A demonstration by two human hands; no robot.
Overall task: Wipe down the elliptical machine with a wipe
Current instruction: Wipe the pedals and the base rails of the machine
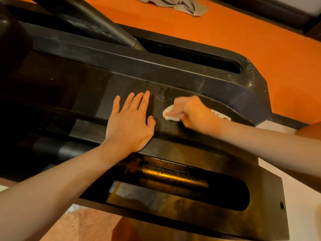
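The black elliptical machine [173, 73] fills the view, its dusty rear housing running from left to right. My left hand [132, 120] lies flat on the middle panel with fingers straight and spread. Just to its right, my right hand [192, 112] grips a small bunched white wipe [169, 113] and presses it against the dusty black surface. The right hand is blurred. Only the left end of the wipe shows beyond the fingers.
A long slot [196, 58] opens in the far rail and another slot [182, 188] in the near rail shows metal rollers. A crumpled grey cloth [184, 5] lies on the orange floor [217, 28] behind the machine. A warning sticker [219, 114] sits by my right wrist.
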